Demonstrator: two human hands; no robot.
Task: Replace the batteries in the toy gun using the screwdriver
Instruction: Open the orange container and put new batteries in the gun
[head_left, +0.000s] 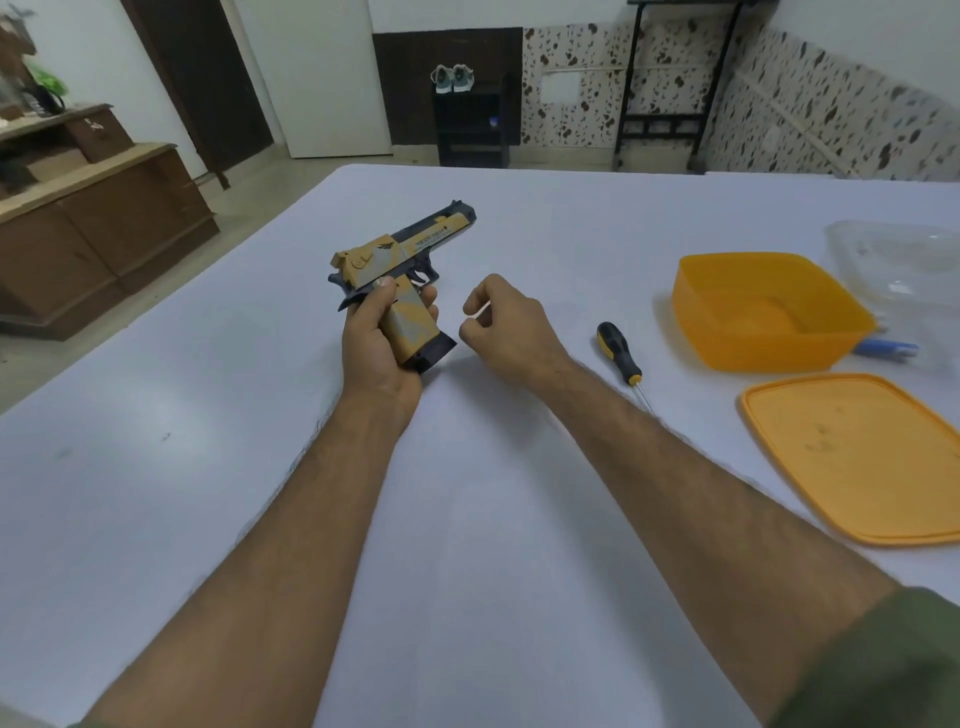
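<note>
A yellow, grey and black toy gun is held above the white table, barrel pointing away to the right. My left hand grips its handle, thumb up on the side. My right hand hovers just right of the handle with curled fingers; whether it pinches something small I cannot tell. A screwdriver with a black and yellow handle lies on the table to the right of my right hand, its thin shaft pointing toward me.
An orange plastic box stands open at the right, its orange lid flat in front of it. Behind the box lie clear plastic packaging and a blue item. A wooden cabinet stands off the table's left side.
</note>
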